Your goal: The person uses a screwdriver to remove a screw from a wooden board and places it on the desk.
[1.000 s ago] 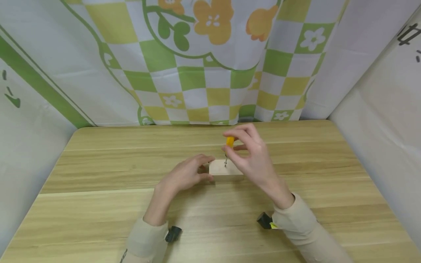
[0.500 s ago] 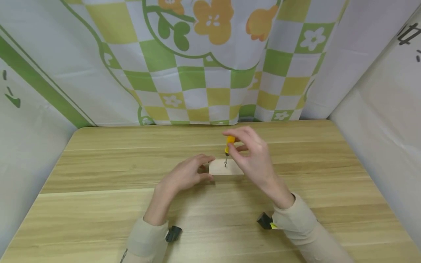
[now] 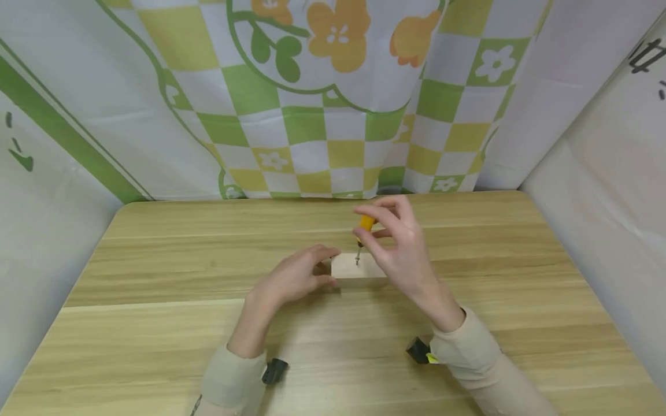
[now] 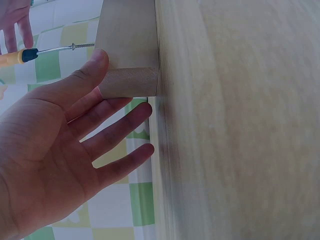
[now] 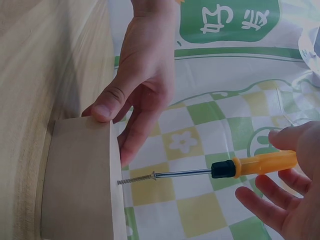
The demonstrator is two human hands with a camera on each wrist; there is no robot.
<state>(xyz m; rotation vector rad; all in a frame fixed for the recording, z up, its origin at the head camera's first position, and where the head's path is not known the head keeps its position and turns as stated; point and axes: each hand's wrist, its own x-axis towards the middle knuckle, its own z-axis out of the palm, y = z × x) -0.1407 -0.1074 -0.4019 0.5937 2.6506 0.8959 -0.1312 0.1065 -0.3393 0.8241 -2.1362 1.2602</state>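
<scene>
A pale wooden block (image 3: 347, 266) lies on the table in front of me. My left hand (image 3: 293, 276) pinches its left end between thumb and forefinger; in the left wrist view the other fingers (image 4: 125, 165) are spread apart. A screw (image 5: 137, 179) stands in the block's upper face, much of its thread showing. On the screw's head sits the tip of a screwdriver (image 5: 187, 173) with a yellow-orange handle and black collar. My right hand (image 3: 403, 245) holds this handle (image 3: 366, 222) from the right, thumb and fingertips around it.
The wood-grain table (image 3: 171, 329) spreads around the block. A checked floral curtain (image 3: 307, 124) hangs behind its far edge, with white sheets at both sides. Small black cameras (image 3: 274, 371) sit at the wrists.
My right thumb and fingers have shifted around the screwdriver's handle, and the handle leans slightly more to the right. The left hand and block hold their place.
</scene>
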